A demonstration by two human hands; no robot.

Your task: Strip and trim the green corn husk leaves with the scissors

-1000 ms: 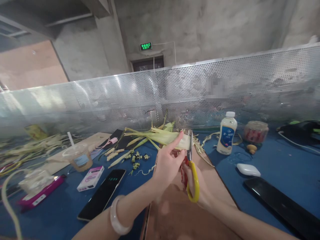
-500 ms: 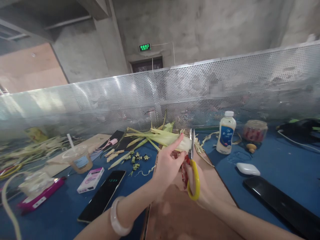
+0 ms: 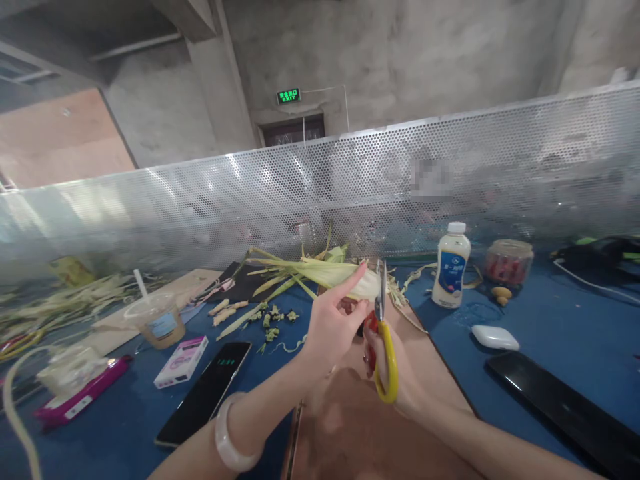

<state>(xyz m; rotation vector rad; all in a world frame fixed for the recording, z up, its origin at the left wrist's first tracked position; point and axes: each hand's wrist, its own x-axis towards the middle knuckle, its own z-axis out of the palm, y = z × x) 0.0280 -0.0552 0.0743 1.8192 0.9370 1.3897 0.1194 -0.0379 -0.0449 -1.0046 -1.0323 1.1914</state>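
Note:
My left hand [image 3: 334, 320] is closed around a bundle of pale green corn husk [image 3: 320, 272], thumb and forefinger stretched along it toward the right. The husk's long strips trail off to the left, and its wide, whitish end lies at the blades. Scissors [image 3: 386, 363] with yellow and red handles are gripped in my right hand [image 3: 395, 373], pointing up. Their blades stand slightly apart at the wide end of the husk; whether they touch it I cannot tell. Both hands are above a brown board [image 3: 350, 433]. The fingers of my right hand are partly hidden by the handles.
On the blue table, a phone [image 3: 205, 393], a small box [image 3: 181, 361], a lidded cup [image 3: 156, 320] and several small green twisted pieces [image 3: 270, 320] lie left. A white-capped bottle [image 3: 451, 267], a jar [image 3: 509, 261], a white case [image 3: 495, 337] and a black device [image 3: 560, 413] lie right. Perforated metal panel [image 3: 250, 193] behind.
The scissor blades have shifted slightly left and stand a little farther apart. My left hand has moved slightly left with the husk. Both hands keep their hold.

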